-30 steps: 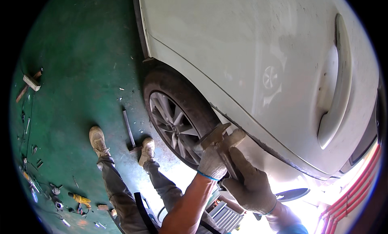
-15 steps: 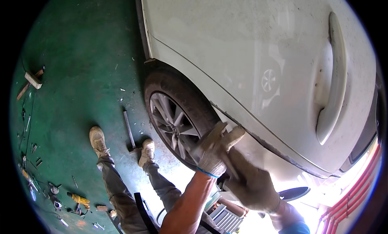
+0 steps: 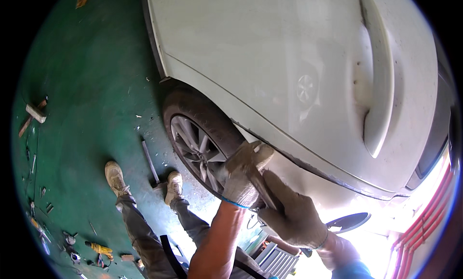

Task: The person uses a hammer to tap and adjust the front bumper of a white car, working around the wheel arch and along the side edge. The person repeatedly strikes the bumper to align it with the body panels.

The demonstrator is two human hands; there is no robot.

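Observation:
My right hand (image 3: 299, 216), in a pale work glove, is closed around the handle of a hammer (image 3: 265, 188). The hammer slants up and left toward my other hand, and its head end is partly blurred. My left hand (image 3: 241, 186), gloved too, is closed with curled fingers at the lower body edge of a white car (image 3: 231, 43), just behind the wheel (image 3: 200, 151). Whatever lies inside those left fingers is hidden by the glove and the hammer. A dark, rough line runs along the panel edge (image 3: 308, 168) beside my fingertips.
On the green floor, a long-handled hammer (image 3: 150, 162) lies beside my shoe (image 3: 174, 187). Scattered tools lie at the left, including a yellow power tool (image 3: 99, 248) and a block on a wooden piece (image 3: 36, 113). Red pipes (image 3: 424, 231) run along the right wall.
The view has shifted, so the car and both hands sit farther left in it. The hammer, smeared by motion before, now shows more sharply against my left hand.

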